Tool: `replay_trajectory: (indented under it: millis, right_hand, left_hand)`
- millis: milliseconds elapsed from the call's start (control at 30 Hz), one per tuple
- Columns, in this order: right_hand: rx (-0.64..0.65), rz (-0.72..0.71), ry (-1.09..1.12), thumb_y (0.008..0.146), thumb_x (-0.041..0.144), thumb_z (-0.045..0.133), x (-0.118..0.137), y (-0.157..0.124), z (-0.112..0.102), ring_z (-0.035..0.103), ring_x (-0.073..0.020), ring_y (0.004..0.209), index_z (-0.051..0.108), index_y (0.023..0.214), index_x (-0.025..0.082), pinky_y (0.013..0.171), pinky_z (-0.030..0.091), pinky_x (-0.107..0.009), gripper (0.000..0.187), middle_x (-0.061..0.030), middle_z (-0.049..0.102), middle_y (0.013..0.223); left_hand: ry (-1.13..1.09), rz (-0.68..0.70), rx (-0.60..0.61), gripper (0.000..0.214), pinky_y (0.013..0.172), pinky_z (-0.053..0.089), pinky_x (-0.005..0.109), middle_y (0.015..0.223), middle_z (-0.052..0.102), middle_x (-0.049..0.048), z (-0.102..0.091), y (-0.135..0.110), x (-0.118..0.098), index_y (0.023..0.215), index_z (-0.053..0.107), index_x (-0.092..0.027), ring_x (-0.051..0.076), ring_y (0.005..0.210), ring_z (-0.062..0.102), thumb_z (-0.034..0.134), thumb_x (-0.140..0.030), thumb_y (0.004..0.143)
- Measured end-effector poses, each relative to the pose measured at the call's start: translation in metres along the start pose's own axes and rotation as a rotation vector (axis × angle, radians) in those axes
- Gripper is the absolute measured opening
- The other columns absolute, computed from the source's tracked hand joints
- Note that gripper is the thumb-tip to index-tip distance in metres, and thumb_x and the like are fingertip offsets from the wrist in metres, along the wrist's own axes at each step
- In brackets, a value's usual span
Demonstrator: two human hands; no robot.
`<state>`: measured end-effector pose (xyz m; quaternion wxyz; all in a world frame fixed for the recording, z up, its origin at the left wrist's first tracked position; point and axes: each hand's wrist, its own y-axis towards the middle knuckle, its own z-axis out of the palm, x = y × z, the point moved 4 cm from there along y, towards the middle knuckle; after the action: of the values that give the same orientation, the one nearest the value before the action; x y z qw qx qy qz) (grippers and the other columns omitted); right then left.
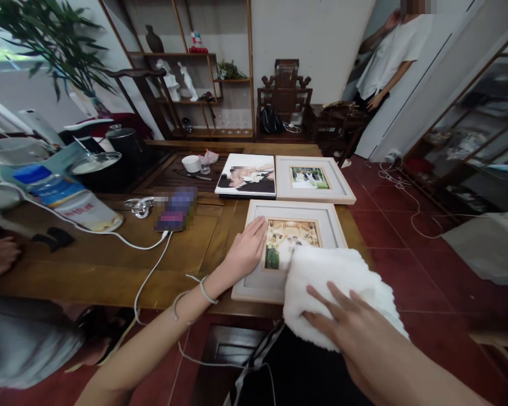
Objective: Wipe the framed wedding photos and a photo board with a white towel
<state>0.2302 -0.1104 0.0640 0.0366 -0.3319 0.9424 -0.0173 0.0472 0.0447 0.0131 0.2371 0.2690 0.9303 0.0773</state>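
A light wood picture frame point(342, 225) with a wedding photo lies flat at the near edge of the table. My left hand point(246, 248) rests on its left side, fingers stretched out and close together over the border. Over the frame's lower right corner lies a fluffy white cloth point(325, 270), partly hiding the photo and hanging past the table edge. My right hand point(342, 316) grips the cloth from above, its fingers spread and pressing into the pile. Behind are a second wood frame point(342, 189) and a white-bordered photo panel point(254, 160), side by side.
On the wooden table point(207, 225) are a phone point(175, 210) with a white cable, a plastic bottle point(88, 208), a white cup point(191, 164) and a dark pot point(125, 144). Another person's hand point(0, 256) rests at the left. A person point(389, 62) stands at the back right.
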Motion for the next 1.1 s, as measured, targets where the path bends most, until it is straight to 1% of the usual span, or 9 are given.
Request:
replay_trajectory:
  millis: [67, 167, 367, 467, 567, 700, 833, 967, 1100]
  right_hand:
    - [-0.002, 0.024, 0.022, 0.06, 0.007, 0.054, 0.002, 0.006, 0.0, 0.049, -0.0439, 0.12, 0.056, 0.129, 0.033, 0.086, 0.048, -0.061, 0.074, -0.0069, 0.049, 0.141]
    - [-0.066, 0.118, 0.017, 0.062, 0.004, 0.05, -0.016, 0.027, 0.004, 0.036, -0.0432, 0.131, 0.054, 0.132, 0.026, 0.098, 0.038, -0.064, 0.074, -0.009, 0.041, 0.147]
    - [-0.279, 0.308, -0.084, 0.067, -0.002, 0.044, -0.096, 0.074, 0.008, 0.027, -0.0375, 0.137, 0.052, 0.133, 0.013, 0.108, 0.025, -0.058, 0.068, -0.0144, 0.038, 0.148]
    - [-0.261, 0.319, -0.105, 0.071, -0.001, 0.042, -0.13, 0.098, 0.003, 0.026, -0.0385, 0.138, 0.049, 0.135, 0.012, 0.107, 0.026, -0.06, 0.066, -0.014, 0.039, 0.148]
    - [-0.211, 0.3, -0.105, 0.071, -0.001, 0.041, -0.144, 0.117, 0.001, 0.025, -0.04, 0.138, 0.05, 0.136, 0.016, 0.104, 0.024, -0.066, 0.068, -0.0114, 0.039, 0.148]
    - [-0.16, 0.232, -0.137, 0.07, -0.002, 0.041, -0.127, 0.114, 0.005, 0.024, -0.0426, 0.137, 0.055, 0.132, 0.019, 0.101, 0.024, -0.07, 0.067, -0.0093, 0.036, 0.15]
    - [-0.073, 0.129, -0.103, 0.065, -0.001, 0.046, -0.08, 0.068, 0.01, 0.027, -0.0435, 0.136, 0.059, 0.128, 0.021, 0.102, 0.024, -0.069, 0.068, -0.0085, 0.04, 0.148]
    - [0.007, 0.029, 0.027, 0.059, 0.002, 0.051, -0.028, 0.012, 0.009, 0.031, -0.0442, 0.134, 0.059, 0.127, 0.03, 0.099, 0.032, -0.069, 0.074, -0.0046, 0.039, 0.149]
    - [-0.022, 0.021, 0.078, 0.058, 0.002, 0.049, -0.011, -0.002, 0.006, 0.028, -0.0406, 0.136, 0.056, 0.129, 0.033, 0.103, 0.031, -0.067, 0.079, -0.0008, 0.032, 0.152]
  left_hand:
    - [0.012, 0.013, 0.008, 0.044, 0.112, 0.032, 0.045, 0.148, 0.039, 0.0135, 0.001, 0.0, 0.001, 0.139, 0.04, -0.013, 0.023, 0.14, 0.032, 0.032, -0.02, 0.097]
    - [0.019, 0.029, 0.011, 0.045, 0.112, 0.033, 0.046, 0.148, 0.039, 0.0144, 0.003, 0.0, 0.003, 0.14, 0.039, -0.013, 0.023, 0.14, 0.031, 0.032, -0.018, 0.096]
    - [0.036, 0.031, 0.027, 0.046, 0.111, 0.033, 0.047, 0.149, 0.038, 0.0149, 0.002, -0.001, 0.002, 0.14, 0.038, -0.014, 0.024, 0.14, 0.03, 0.034, -0.017, 0.094]
    - [0.034, 0.031, 0.032, 0.047, 0.11, 0.034, 0.049, 0.149, 0.037, 0.0146, 0.002, -0.001, 0.002, 0.141, 0.037, -0.016, 0.024, 0.14, 0.03, 0.034, -0.015, 0.094]
    - [0.027, 0.029, 0.024, 0.047, 0.109, 0.035, 0.049, 0.149, 0.038, 0.0144, 0.002, 0.0, 0.002, 0.14, 0.037, -0.017, 0.024, 0.14, 0.03, 0.034, -0.015, 0.094]
    - [0.019, 0.02, 0.026, 0.046, 0.109, 0.035, 0.048, 0.148, 0.038, 0.0148, 0.002, 0.0, 0.002, 0.14, 0.038, -0.016, 0.024, 0.14, 0.03, 0.032, -0.017, 0.095]
    - [0.016, 0.021, 0.02, 0.045, 0.11, 0.035, 0.047, 0.147, 0.039, 0.0154, 0.002, 0.001, 0.002, 0.14, 0.039, -0.014, 0.024, 0.14, 0.031, 0.033, -0.017, 0.095]
    - [0.023, 0.026, 0.009, 0.045, 0.11, 0.035, 0.046, 0.147, 0.039, 0.0153, 0.002, 0.001, 0.001, 0.139, 0.039, -0.015, 0.024, 0.139, 0.032, 0.034, -0.017, 0.095]
    - [0.027, 0.04, 0.01, 0.045, 0.111, 0.034, 0.047, 0.147, 0.04, 0.015, 0.001, 0.0, 0.0, 0.14, 0.039, -0.015, 0.024, 0.14, 0.031, 0.034, -0.017, 0.095]
